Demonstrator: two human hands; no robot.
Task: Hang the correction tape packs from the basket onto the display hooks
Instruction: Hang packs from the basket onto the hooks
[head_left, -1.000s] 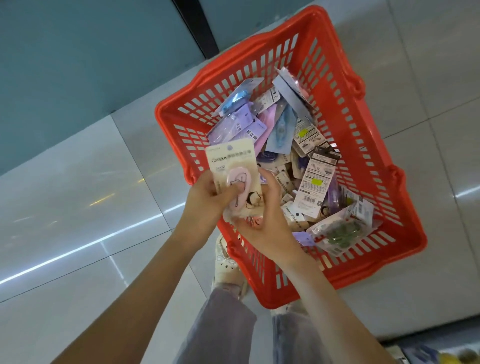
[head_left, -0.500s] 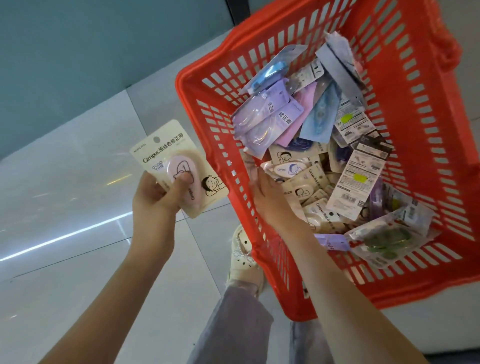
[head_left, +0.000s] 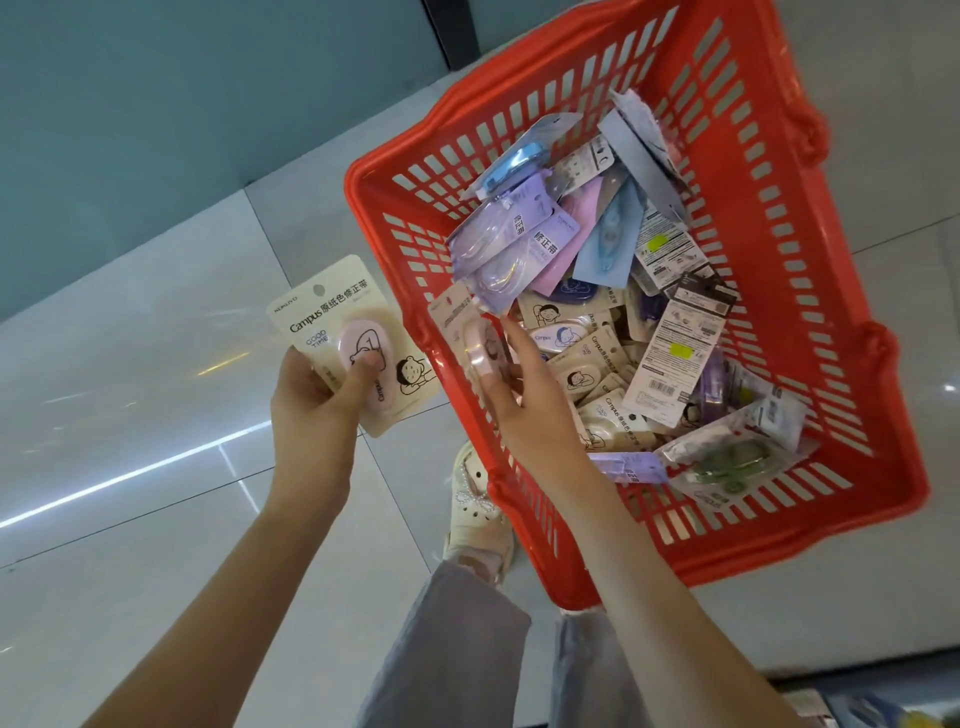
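Nearest the camera, two grey trouser legs (head_left: 457, 654) sit below the near corner of the red basket (head_left: 737, 564). A cream clog-style shoe (head_left: 474, 512) with a bead bow stands on the floor just left of that corner. Both bare forearms reach up from the bottom edge. The left hand (head_left: 311, 415) is outside the basket, left of its left wall and over the pale floor tiles (head_left: 130, 426). It grips a cream correction tape pack (head_left: 332, 317) upright and face-on, the thumb pressed on the pink blister and the other fingers curled behind the card. The right hand (head_left: 535, 415) is over the basket's near-left corner, just inside the rim. Its thumb and fingers pinch a second cream pack (head_left: 460, 322) by its pink case, and that pack is tilted almost edge-on above the left wall. Inside the basket, a loose heap of cream packs (head_left: 587, 358) lies just beyond the right hand. Barcode-backed packs (head_left: 670, 358) lie toward the right wall, and a green-cased pack (head_left: 727, 462) rests against the near wall. Purple packs (head_left: 511, 244) and a blue pack (head_left: 613, 244) lean deeper in, toward the far wall. Beyond the basket's far rim rises a teal wall (head_left: 156, 104).
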